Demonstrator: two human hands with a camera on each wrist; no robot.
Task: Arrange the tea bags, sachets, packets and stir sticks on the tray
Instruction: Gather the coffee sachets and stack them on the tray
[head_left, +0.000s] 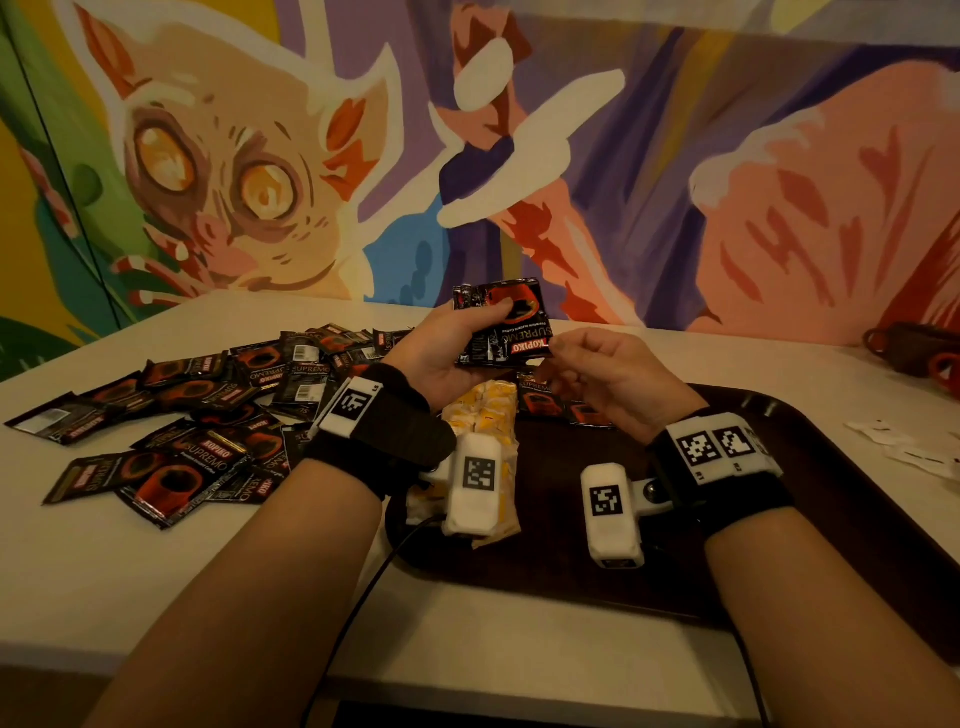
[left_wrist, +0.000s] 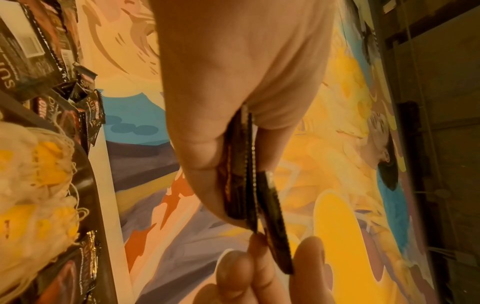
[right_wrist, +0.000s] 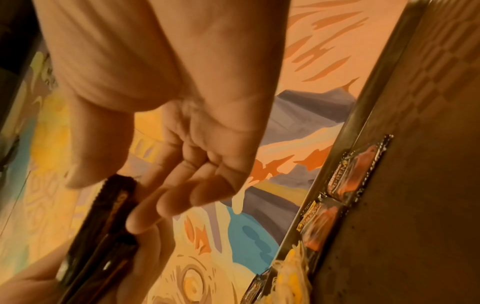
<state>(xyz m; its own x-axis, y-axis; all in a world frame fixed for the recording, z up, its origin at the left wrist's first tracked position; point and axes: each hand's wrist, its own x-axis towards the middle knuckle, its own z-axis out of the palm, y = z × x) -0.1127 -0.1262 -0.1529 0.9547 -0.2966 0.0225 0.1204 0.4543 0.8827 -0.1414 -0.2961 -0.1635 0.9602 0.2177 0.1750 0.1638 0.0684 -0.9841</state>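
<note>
My left hand (head_left: 457, 338) holds a small stack of black-and-red coffee packets (head_left: 511, 332) upright above the far edge of the brown tray (head_left: 779, 519), thumb on the front. In the left wrist view the stack (left_wrist: 239, 174) sits edge-on in that pinch. My right hand (head_left: 576, 358) is at the stack's lower right corner; its thumb and fingertips (right_wrist: 145, 214) pinch the end of one offset packet (left_wrist: 272, 216). On the tray lie yellow-tagged tea bags (head_left: 483, 410) and a row of coffee packets (head_left: 550, 402).
A loose heap of several coffee packets (head_left: 208, 415) covers the white table left of the tray. Small white sachets (head_left: 904, 447) lie on the table to the right. Dark mugs (head_left: 914, 353) stand at the far right by the painted wall.
</note>
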